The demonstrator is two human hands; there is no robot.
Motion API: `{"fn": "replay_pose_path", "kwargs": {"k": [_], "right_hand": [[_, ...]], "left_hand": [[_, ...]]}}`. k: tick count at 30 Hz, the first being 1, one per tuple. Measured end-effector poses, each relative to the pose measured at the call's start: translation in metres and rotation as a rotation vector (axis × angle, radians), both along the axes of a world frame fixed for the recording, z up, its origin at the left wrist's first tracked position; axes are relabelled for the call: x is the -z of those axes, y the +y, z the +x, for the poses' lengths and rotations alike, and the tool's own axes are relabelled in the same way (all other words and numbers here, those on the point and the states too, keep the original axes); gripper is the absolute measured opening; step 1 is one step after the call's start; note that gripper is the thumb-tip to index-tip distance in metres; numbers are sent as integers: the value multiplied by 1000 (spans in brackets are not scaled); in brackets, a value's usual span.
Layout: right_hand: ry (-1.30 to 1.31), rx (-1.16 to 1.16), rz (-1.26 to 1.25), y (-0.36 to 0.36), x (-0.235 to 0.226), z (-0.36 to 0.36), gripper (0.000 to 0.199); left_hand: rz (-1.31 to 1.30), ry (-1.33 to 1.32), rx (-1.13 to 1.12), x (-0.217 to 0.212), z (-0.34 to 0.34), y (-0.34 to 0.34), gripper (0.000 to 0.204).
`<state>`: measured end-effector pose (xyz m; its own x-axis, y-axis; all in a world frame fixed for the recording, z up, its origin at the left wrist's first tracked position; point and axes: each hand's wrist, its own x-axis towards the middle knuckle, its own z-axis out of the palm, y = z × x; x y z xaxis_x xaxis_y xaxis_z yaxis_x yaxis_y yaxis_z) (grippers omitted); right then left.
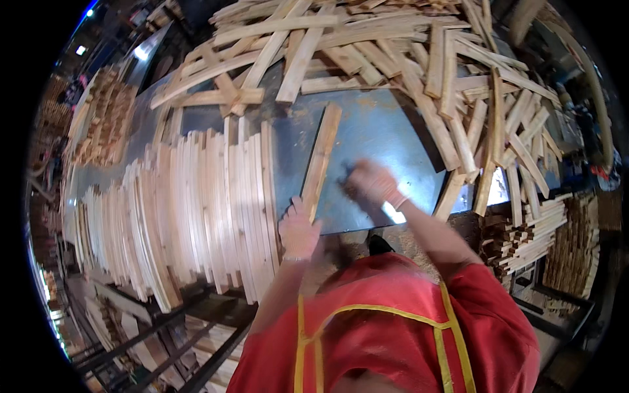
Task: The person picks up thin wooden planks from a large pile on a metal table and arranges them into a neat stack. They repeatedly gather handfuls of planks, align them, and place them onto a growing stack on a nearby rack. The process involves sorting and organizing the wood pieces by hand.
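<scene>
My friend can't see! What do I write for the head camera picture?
A person in red has their left hand at the near end of a wooden strip on a blue-gray table, their blurred right hand nearby. Neat strips line the left; a messy woodpile lies beyond.

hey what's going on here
A person is handling wood at a blue-grey worktable. Their left hand is at the near end of a single wooden strip lying there. The right hand is blurred over the tabletop, so its grip can't be told. Paler strips lie side by side on the left; a jumbled pile of wooden pieces covers the far side.
</scene>
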<state>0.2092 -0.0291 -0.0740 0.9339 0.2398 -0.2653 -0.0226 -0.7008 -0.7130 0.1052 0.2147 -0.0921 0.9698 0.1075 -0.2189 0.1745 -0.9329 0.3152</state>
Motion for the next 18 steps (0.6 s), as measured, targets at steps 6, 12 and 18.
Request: {"fn": "replay_pose_path", "kwargs": {"k": [6, 12, 18], "right_hand": [[-600, 245, -861, -179, 26, 100, 83], [-84, 401, -46, -135, 0, 81, 77], [427, 455, 374, 20, -13, -85, 85]], "left_hand": [[-1329, 384, -310, 21, 27, 34, 67], [-1913, 418, -606, 16, -10, 18, 52], [-1195, 207, -581, 21, -48, 9, 43]]}}
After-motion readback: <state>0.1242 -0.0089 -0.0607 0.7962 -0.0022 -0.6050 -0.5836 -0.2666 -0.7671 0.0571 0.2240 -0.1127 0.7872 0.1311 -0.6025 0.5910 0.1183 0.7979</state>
